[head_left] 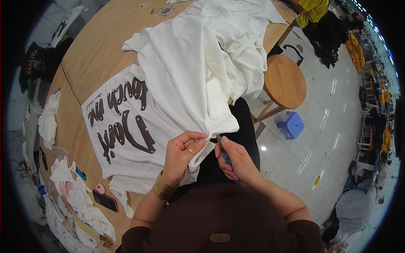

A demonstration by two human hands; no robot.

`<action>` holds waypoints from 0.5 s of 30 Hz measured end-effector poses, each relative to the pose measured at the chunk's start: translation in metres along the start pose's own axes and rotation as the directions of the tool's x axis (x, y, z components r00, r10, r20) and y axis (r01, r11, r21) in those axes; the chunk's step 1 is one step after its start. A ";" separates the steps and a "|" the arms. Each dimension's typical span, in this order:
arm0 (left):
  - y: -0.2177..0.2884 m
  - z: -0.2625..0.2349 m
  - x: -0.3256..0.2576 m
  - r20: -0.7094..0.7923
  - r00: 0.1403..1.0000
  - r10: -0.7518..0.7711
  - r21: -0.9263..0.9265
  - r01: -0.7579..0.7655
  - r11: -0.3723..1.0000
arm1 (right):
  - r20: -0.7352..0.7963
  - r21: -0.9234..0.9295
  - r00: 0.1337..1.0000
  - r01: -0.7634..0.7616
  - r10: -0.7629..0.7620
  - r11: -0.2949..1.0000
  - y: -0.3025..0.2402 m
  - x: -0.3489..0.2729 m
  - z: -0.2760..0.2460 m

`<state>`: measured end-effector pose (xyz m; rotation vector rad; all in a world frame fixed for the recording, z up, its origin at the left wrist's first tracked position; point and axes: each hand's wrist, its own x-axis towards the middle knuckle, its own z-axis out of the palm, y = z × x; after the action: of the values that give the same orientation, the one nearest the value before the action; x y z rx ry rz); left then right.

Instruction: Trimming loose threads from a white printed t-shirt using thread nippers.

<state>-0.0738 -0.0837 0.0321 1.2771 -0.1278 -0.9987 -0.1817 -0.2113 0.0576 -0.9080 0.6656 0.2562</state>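
Observation:
A white garment (pixel 172 80) with large dark lettering drapes over the wooden table (pixel 90 50) and hangs past its edge toward my lap. My left hand (pixel 184 154), with a ring and a wide bracelet, pinches a fold at the garment's near edge. Close beside it, my right hand (pixel 238 161) is closed round small thread snips (pixel 222 152) with a blue handle and dark blades. The blade tips reach the cloth by my left fingertips; whether they touch a thread is too small to tell.
More white cloth (pixel 240 33) is heaped farther back. A phone (pixel 105 201), a pink round object (pixel 100 188) and white scraps (pixel 82 198) lie at the left. A round wooden stool (pixel 285 82) and a small blue plastic stool (pixel 291 125) stand on the tiled floor at the right.

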 end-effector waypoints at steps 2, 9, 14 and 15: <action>0.001 0.001 -0.001 0.002 1.000 -0.003 0.000 0.003 1.000 | 0.000 -0.015 1.000 0.022 -0.022 1.000 -0.002 -0.005 0.003; -0.001 0.001 -0.001 -0.006 1.000 0.022 0.029 -0.022 0.999 | 0.050 -0.028 0.999 -0.014 0.015 0.999 -0.003 -0.006 0.005; 0.001 0.001 -0.002 -0.007 1.000 0.026 0.033 -0.025 0.999 | 0.052 -0.033 0.998 -0.018 0.020 0.999 0.000 -0.003 0.004; 0.001 0.001 -0.002 -0.007 1.000 0.019 0.031 -0.019 0.999 | 0.051 -0.031 0.999 -0.017 0.018 0.999 0.000 -0.003 0.004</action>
<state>-0.0749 -0.0835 0.0338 1.3055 -0.1500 -0.9786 -0.1825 -0.2083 0.0617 -0.9228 0.6242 0.3051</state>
